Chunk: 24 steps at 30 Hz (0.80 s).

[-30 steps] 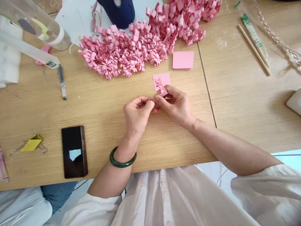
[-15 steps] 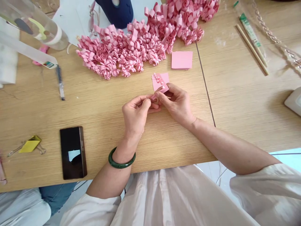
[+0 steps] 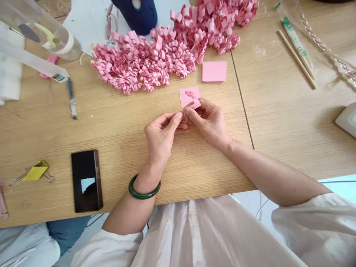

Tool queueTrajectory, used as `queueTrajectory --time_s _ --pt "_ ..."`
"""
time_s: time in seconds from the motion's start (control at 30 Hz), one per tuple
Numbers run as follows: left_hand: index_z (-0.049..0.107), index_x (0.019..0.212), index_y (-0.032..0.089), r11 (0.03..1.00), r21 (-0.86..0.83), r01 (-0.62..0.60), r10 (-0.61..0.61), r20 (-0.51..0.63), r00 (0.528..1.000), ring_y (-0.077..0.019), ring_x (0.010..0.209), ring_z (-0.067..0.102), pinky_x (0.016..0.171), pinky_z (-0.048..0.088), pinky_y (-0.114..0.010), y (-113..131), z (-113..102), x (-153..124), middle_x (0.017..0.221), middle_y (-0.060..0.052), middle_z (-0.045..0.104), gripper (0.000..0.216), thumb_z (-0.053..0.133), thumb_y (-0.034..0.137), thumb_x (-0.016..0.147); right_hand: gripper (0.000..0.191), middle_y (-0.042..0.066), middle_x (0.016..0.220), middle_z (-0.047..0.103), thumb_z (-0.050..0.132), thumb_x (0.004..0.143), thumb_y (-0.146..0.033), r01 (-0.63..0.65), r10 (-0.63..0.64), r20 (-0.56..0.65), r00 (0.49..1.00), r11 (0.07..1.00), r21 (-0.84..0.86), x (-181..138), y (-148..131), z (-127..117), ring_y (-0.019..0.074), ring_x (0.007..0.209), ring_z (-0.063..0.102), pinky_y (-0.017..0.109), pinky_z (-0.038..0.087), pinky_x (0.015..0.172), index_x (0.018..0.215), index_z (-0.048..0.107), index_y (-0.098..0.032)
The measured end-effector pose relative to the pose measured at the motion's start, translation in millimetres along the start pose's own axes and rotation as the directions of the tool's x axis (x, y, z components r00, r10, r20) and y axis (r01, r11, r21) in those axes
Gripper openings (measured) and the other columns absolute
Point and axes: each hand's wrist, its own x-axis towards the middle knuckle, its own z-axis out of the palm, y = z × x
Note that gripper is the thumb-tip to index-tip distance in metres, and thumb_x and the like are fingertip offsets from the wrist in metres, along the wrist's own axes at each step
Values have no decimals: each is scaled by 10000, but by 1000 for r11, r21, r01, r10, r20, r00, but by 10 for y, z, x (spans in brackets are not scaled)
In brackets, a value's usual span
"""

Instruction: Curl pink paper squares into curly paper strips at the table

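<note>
My left hand and my right hand meet near the middle of the table, fingertips pinched together. Between them is a small pink paper piece cut into strips, some of them curled into loops. My right hand pinches it by its lower part. The left thumb and forefinger close on the end of one strip, mostly hidden by the fingers. Just beyond my fingertips a flat pink paper square lies on the table, partly covered by the curled piece. A green bangle circles my left wrist.
A heap of curled pink paper flowers spreads across the back, beside a pink paper stack. A phone and yellow binder clip lie left. Thin sticks, a chain and a dark blue container stand or lie farther off.
The curled strips have swung slightly to the right and lower over the paper square. My left thumb has shifted up and right, closer to my right fingertips.
</note>
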Motion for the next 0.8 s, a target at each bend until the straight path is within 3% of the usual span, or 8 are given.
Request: queueTrajectory --time_s 0.47,0.6,0.8 --pt "697 704 181 987 102 -128 126 20 992 -73 535 612 540 522 -186 4 -18 6 611 34 673 265 856 387 757 455 -14 714 652 729 823 -621 -34 28 72 997 997 76 -20 -44 2 98 615 633 230 572 602 817 589 -188" --pt "689 695 187 983 146 -112 112 9 994 -78 539 596 496 480 -191 27 -11 -6 626 27 677 288 841 421 765 444 -13 733 637 712 844 -610 -14 12 56 998 999 36 -17 -38 -10 87 613 619 215 556 594 818 603 -180" --pt "743 746 186 980 179 -92 93 -1 996 -95 604 637 565 518 -214 20 -9 -11 712 -2 732 258 818 429 786 456 -7 762 649 698 846 -625 -28 26 51 998 999 42 -16 -20 -12 90 614 620 221 569 595 861 608 -179"
